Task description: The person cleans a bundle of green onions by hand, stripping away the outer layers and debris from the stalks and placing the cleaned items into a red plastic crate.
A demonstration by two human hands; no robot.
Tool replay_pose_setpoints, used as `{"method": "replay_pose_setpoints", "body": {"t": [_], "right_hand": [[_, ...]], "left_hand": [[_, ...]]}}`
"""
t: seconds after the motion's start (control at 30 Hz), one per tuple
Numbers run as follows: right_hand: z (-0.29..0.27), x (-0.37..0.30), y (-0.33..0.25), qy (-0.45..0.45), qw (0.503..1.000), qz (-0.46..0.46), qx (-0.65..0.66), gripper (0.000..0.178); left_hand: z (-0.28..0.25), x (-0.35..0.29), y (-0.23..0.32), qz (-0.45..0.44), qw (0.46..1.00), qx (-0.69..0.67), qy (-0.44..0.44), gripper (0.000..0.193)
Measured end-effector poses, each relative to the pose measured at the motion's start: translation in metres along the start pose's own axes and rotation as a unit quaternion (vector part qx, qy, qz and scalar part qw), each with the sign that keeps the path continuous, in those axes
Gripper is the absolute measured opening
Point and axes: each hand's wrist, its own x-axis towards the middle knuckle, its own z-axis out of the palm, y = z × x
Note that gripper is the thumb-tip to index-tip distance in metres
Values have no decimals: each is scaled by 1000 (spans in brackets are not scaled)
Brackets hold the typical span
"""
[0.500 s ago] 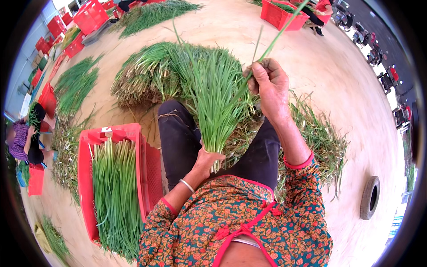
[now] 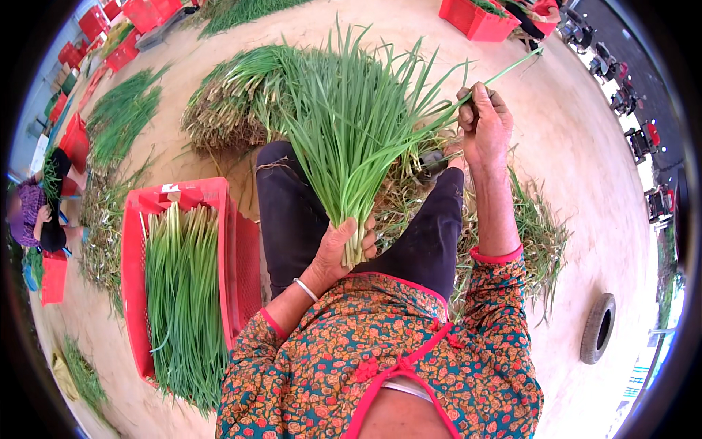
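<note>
Left hand (image 2: 338, 246) grips green bunch (image 2: 357, 150) by pale stems (image 2: 355, 251), likely so it fans freely; right hand (image 2: 485, 124), farther, pinches a leaf (image 2: 515, 66).

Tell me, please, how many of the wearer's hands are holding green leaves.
2: the left hand grips the leafy bunch near its pale base, and the right hand pinches a thin green blade. Both are in view.

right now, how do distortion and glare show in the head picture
In the head view, distortion curves the right edge of the floor and the corners go black; glare whitens the lower right rim beyond the tire; the leaf bunch in the left hand looks fairly sharp.
</note>
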Motion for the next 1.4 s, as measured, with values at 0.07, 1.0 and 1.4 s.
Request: {"method": "replay_pose_setpoints", "body": {"t": [0.07, 1.0, 1.4], "right_hand": [[1, -2, -6, -15, 1000, -13, -9, 17], [-8, -9, -45, -136, 988, -19, -69, 32], [31, -116, 18, -159, 970, 60, -171, 16]], "left_hand": [[3, -1, 0, 0, 1000, 9, 8, 46], [31, 17, 17, 50, 992, 97, 66, 36], [29, 15, 3, 47, 986, 87, 131, 34]]}}
